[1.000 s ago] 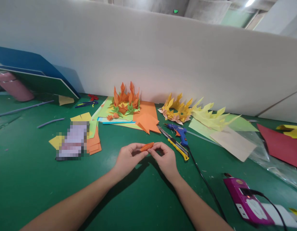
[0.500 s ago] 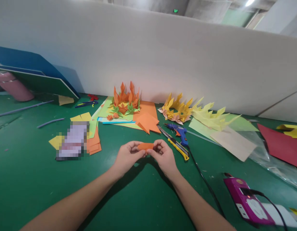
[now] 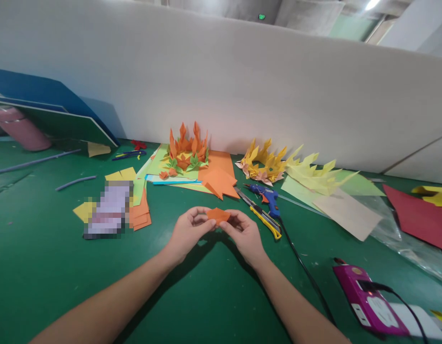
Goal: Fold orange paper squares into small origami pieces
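A small folded piece of orange paper is held between both hands above the green table. My left hand pinches its left side, thumb in front and fingers behind. On the right side, my right hand grips it the same way. The fingers behind the paper are partly hidden. Beyond the hands lies a larger orange paper shape with points. Just right of my right hand are a yellow craft knife and a blue glue gun.
An orange paper crown, a golden crown and a pale yellow crown strip stand along the white partition. Orange paper squares lie left, beside a blurred-out object. A magenta power box sits front right, with a black cord nearby.
The orange paper has changed from a flat strip shape to one with a raised peak at its top edge. Both hands keep nearly the same place, their fingers shifted slightly.
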A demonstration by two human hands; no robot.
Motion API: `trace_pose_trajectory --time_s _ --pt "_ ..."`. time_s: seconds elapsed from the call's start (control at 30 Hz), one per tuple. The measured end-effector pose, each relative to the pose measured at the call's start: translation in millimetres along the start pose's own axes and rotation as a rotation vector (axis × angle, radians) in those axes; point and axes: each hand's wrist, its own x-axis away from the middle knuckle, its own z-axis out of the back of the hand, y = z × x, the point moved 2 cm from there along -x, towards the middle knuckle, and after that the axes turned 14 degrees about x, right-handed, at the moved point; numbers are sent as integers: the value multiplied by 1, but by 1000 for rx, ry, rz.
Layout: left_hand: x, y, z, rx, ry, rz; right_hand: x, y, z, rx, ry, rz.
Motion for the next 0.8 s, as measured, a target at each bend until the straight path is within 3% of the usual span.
trace_pose_trajectory --time_s 0.1,0.3,0.43,0.8 --pt "1 -5 -2 68 -23 6 0 3 -1 -78 7 -42" --pt "1 -6 -3 48 -20 18 1 2 -7 -94 -125 -45" --pt "-1 -5 -1 -86 -24 -80 2 -1 -4 21 -28 62" --pt "1 -4 -4 -154 -46 -38 5 -4 -2 201 111 277"
